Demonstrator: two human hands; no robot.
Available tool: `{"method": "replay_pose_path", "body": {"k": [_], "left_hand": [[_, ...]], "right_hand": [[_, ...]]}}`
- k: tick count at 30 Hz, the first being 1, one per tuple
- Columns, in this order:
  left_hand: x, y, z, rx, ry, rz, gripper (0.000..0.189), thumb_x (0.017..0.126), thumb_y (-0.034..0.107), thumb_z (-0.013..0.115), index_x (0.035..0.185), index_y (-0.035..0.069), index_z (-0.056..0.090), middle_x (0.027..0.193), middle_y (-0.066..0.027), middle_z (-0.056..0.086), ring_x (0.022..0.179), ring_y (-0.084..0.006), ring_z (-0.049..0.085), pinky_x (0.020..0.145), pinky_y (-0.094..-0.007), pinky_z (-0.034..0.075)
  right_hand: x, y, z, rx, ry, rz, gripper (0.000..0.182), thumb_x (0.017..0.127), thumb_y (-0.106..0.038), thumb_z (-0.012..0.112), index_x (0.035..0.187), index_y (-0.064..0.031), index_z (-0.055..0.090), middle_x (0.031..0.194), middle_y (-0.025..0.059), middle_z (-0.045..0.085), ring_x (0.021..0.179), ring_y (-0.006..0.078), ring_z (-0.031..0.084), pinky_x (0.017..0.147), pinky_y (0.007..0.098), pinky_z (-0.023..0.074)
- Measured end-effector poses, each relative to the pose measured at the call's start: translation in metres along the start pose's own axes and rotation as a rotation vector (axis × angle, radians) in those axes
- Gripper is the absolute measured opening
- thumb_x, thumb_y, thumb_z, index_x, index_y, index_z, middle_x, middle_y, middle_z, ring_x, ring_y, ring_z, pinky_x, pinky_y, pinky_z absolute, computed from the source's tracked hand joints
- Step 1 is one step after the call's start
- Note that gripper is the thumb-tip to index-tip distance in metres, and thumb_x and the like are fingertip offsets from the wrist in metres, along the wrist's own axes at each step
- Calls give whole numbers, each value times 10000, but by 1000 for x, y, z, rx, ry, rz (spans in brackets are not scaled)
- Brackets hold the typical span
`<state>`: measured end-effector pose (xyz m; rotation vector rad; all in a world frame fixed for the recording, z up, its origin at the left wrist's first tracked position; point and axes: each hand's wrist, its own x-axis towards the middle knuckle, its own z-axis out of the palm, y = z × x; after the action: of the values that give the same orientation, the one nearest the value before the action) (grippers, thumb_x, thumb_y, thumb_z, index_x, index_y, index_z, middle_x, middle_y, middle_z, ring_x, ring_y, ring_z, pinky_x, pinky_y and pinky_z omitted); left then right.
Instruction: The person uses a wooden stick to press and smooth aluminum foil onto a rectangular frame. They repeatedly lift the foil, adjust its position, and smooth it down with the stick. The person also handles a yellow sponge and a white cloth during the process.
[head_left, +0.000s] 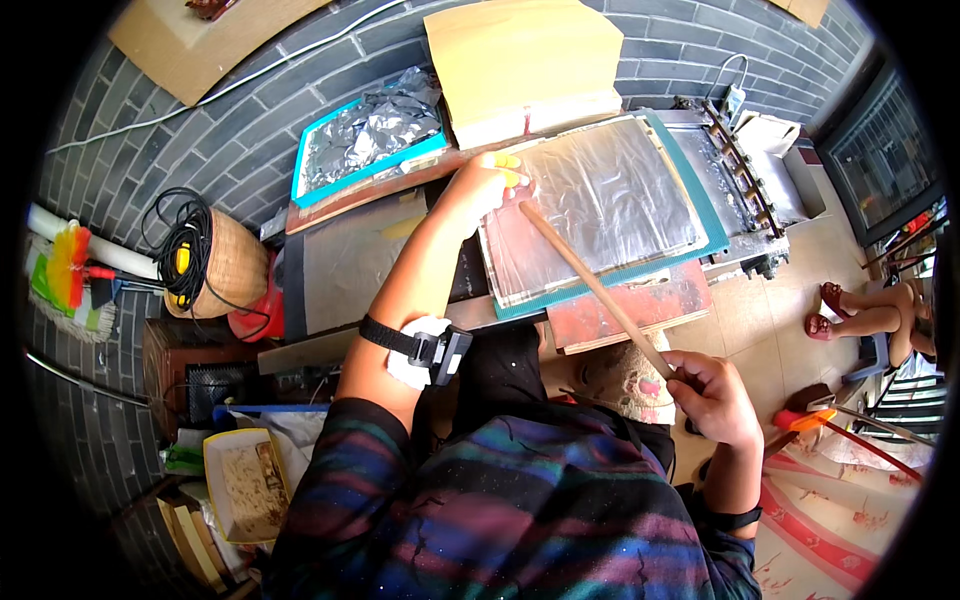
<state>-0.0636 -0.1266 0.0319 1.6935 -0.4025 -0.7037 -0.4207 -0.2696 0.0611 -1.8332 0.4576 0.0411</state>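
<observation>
My right hand (712, 401) grips the near end of a slender wooden stick (592, 285). The stick slants up and left across a wrinkled silvery foil sheet (611, 199), its far tip close to my left fingers. My left hand (484, 187), with yellow covers on some fingertips, is at the upper left edge of the foil sheet. Whether those fingers pinch the sheet or only rest on it is hard to see. Beneath the foil are pale-edged layers and a teal ribbed board (709, 217).
Behind stands a stack of paper with a yellow top sheet (521, 56). A blue-rimmed tray (300, 169) holds crumpled foil (382, 124). Metal equipment (739, 165) adjoins on the right. At left are a woven basket (232, 259) and coiled black cable (180, 247). A seated person's legs (870, 319) appear far right.
</observation>
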Motion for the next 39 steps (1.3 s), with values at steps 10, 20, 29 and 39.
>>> {"method": "replay_pose_path", "body": {"k": [10,20,29,39], "left_hand": [[8,-12,0,127,53,-11,382,791,7,641,1165,-43,577,944,-85,677,694,-96,542,634,-227,456],[27,-29,2,286,146,113,317,791,29,664,1083,-70,592,935,-144,680,791,-187,644,692,-289,507],[25,-20,9,370,177,81,383,803,85,690,1130,-72,567,963,-152,680,826,-192,641,732,-291,505],[10,-18,-14,369,317,217,434,789,63,702,1171,-69,543,943,-148,679,804,-171,630,692,-283,492]], "right_hand": [[-2,-3,-2,7,44,8,239,864,48,613,1102,66,614,622,3,526,555,44,432,487,236,367],[5,-2,-4,-111,73,-60,255,849,43,618,1103,65,612,634,34,557,565,45,453,493,241,388],[10,-6,-5,-104,57,-64,278,844,36,621,1121,45,617,628,26,558,553,43,436,477,246,374],[2,0,-12,-101,67,-73,307,835,80,594,1140,47,609,680,-16,528,576,32,431,510,214,362]]}}
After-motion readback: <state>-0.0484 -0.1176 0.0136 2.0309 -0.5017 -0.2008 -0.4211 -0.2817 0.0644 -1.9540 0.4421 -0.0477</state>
